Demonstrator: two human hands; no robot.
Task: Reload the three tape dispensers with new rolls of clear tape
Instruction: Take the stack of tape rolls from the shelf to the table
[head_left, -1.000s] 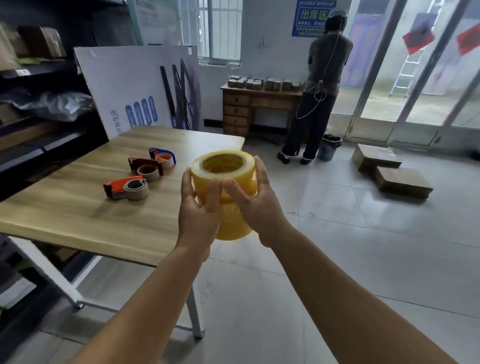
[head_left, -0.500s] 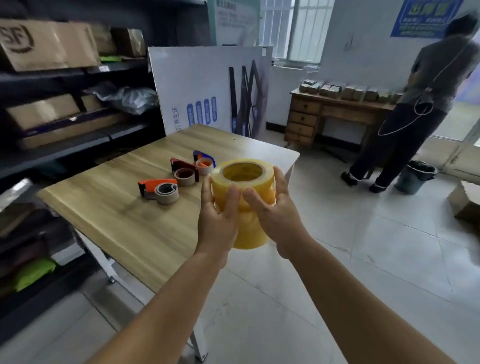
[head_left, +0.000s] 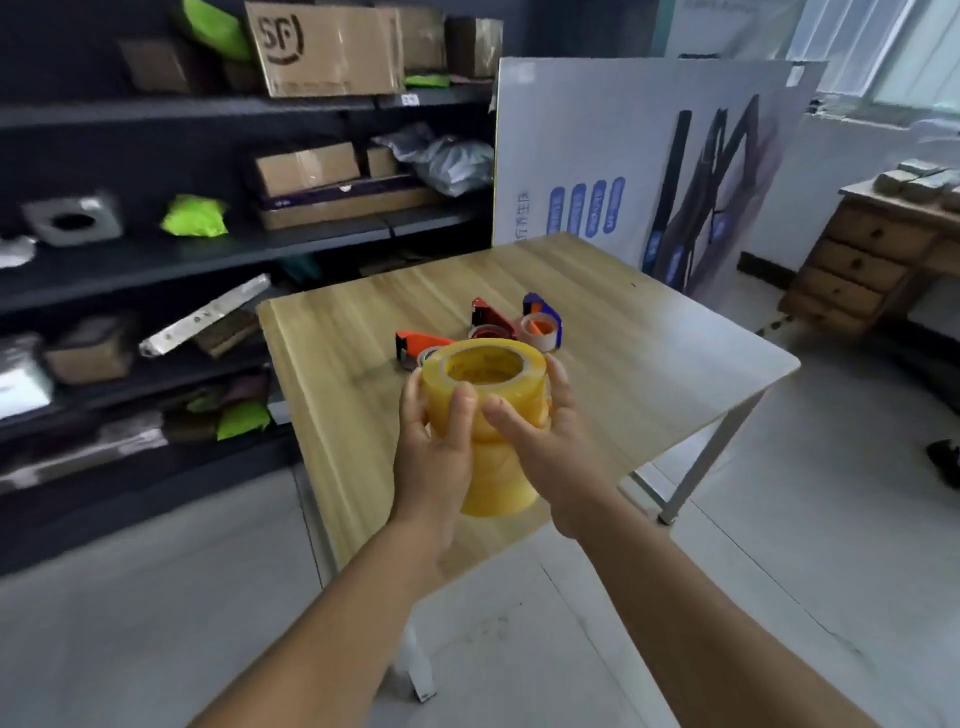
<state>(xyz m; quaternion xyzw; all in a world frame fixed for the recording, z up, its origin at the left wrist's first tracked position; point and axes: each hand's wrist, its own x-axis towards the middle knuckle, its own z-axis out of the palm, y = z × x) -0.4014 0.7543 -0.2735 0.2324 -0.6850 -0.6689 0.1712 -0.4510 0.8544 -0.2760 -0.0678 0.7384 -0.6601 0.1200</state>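
A stack of yellowish clear tape rolls (head_left: 485, 415) is upright between both hands, held above the near corner of the wooden table (head_left: 649, 364). My left hand (head_left: 436, 457) grips its left side, and my right hand (head_left: 540, 447) grips its right side. Behind the stack, three tape dispensers lie on the table: an orange one (head_left: 415, 345) partly hidden by the rolls, a dark red one (head_left: 488, 317) and a blue one (head_left: 543, 325), each with a nearly spent roll.
Dark shelving (head_left: 208, 249) with cardboard boxes and bags runs along the left. A white printed board (head_left: 649, 156) leans behind the table. A wooden drawer desk (head_left: 872, 260) stands at the right. Pale tiled floor (head_left: 779, 519) surrounds the table.
The view has swung left and I have come closer to the table. The tape stack, still held in both hands, now hangs over the table's near corner. The person at the desk has left the view.
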